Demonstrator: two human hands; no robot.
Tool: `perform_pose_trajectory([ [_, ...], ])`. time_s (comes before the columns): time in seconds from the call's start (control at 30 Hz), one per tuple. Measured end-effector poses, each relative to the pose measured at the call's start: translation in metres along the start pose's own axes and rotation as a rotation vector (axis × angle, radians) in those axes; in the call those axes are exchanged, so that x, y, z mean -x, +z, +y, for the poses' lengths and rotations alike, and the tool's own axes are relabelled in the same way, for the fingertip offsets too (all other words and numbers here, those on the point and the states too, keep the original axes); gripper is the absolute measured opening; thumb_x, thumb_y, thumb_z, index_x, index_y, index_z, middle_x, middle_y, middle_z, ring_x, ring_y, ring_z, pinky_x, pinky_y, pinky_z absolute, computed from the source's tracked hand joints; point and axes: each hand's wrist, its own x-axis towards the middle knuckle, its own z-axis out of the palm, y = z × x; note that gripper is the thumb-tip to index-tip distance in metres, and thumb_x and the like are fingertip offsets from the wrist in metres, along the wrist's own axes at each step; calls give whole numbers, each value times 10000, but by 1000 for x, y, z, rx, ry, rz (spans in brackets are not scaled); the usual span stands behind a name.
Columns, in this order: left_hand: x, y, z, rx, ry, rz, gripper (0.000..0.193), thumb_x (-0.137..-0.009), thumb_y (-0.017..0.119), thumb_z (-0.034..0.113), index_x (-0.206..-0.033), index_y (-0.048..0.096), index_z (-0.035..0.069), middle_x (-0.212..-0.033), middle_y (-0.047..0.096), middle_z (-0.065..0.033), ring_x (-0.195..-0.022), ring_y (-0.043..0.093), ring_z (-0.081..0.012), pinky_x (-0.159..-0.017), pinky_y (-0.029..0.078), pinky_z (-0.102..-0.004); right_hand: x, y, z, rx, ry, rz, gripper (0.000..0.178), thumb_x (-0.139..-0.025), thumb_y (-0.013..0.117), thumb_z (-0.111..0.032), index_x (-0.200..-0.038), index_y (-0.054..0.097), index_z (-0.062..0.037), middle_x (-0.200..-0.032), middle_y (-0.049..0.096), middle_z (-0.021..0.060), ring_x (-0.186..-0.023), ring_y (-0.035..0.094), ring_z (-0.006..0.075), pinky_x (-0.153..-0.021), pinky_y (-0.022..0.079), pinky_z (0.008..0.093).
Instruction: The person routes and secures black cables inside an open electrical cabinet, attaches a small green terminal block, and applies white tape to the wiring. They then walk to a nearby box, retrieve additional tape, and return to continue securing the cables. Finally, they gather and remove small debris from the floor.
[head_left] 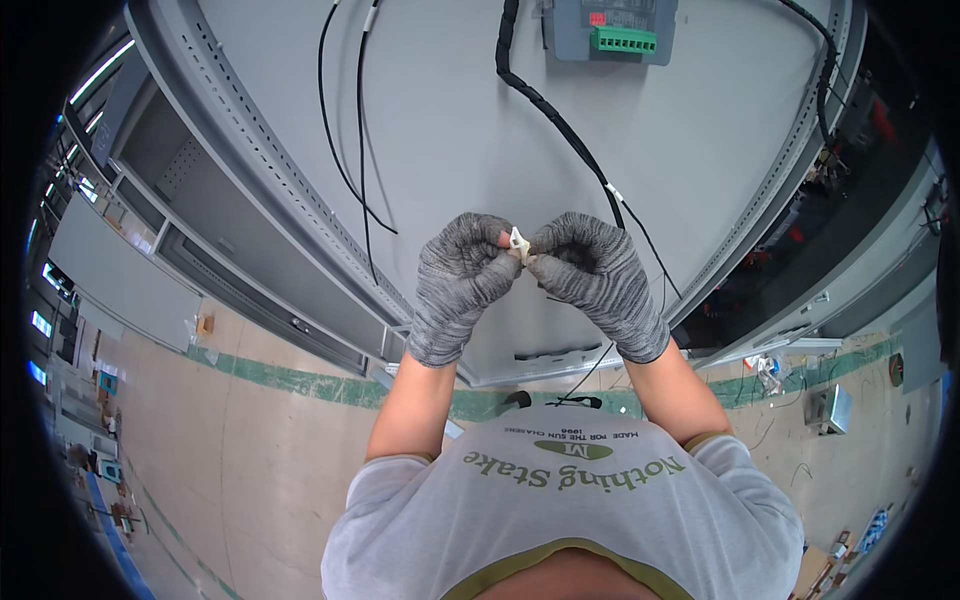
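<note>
Both of my hands wear grey knitted gloves and meet in front of my chest, over the grey metal cabinet. Between thumb and finger, my left hand point(460, 275) pinches a small white piece point(518, 243), perhaps plastic, whose exact kind is too small to tell. From the other side, my right hand point(600, 278) has its thumb and finger closed on the same piece. The fingertips cover part of it. Close behind my right hand, a black wrapped cable point(545, 105) with a white tag hangs down the panel.
A grey module with a green terminal block point(625, 40) is mounted at the top of the back panel point(440, 100). Thin black cables point(361, 150) hang loose at the left. Perforated metal rails point(262, 140) flank the panel. A green floor stripe point(290, 378) runs below the cabinet.
</note>
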Motion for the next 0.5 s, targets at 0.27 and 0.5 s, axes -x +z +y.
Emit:
perform_pose_trajectory([
  [0.27,-2,3,0,-19,67,-22,174,-779,640,-86,-905,587,21,-935,611,-50,-822,597,-100,-731,501,-216,-2,-5,-3,183,-9,19,106,-812,694,-103,-846,640,-19,-703,630,15,-634,557,47,-600,469,208],
  [0.5,1,6,2,-34,46,-2,182,-775,638,-93,-906,585,22,-946,605,-55,-820,594,-91,-712,500,-203,-3,-6,-1,246,-66,-3,110,-827,690,-115,-861,643,-21,-715,629,16,-637,553,47,-616,476,213],
])
